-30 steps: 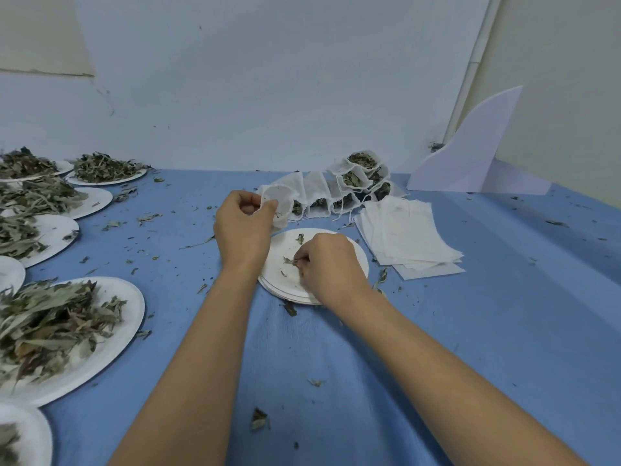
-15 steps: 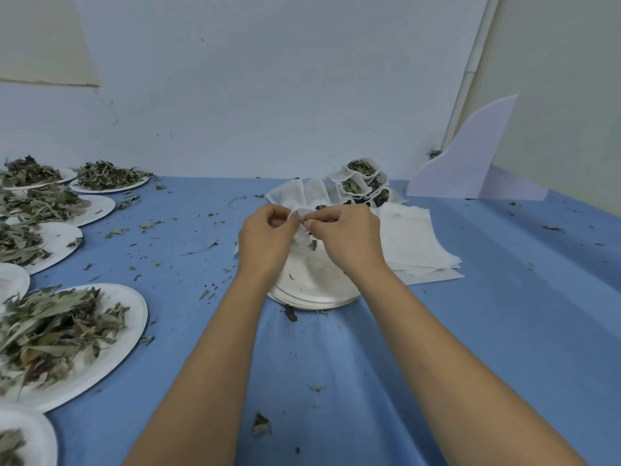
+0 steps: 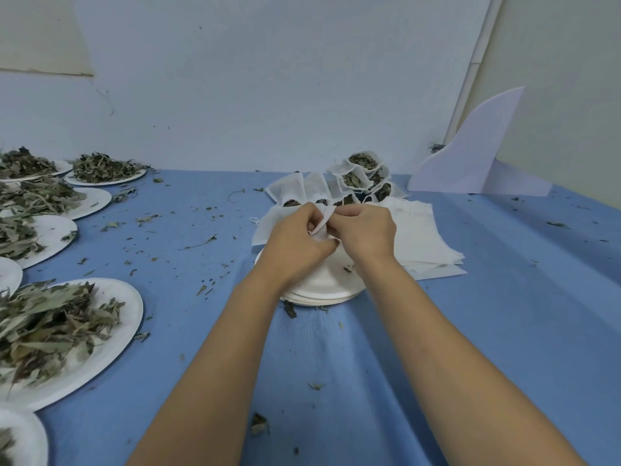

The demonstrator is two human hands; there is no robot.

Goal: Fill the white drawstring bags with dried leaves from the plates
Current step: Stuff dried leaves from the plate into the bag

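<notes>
Both hands, left hand (image 3: pixel 295 243) and right hand (image 3: pixel 364 232), pinch one white bag (image 3: pixel 321 223) between curled fingers, right above the stack of plates (image 3: pixel 322 290) (leaf plate (image 3: pixel 111 331) sits far left).

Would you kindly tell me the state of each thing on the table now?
Left hand: pinches the bag.
Right hand: pinches the bag.
Bag: held between both hands over the plate stack.
Plate stack: almost bare, few scraps.
Filled bags: open, leaves inside.
Spare bags: flat, stacked.
Leaf plates: heaped with leaves.
</notes>
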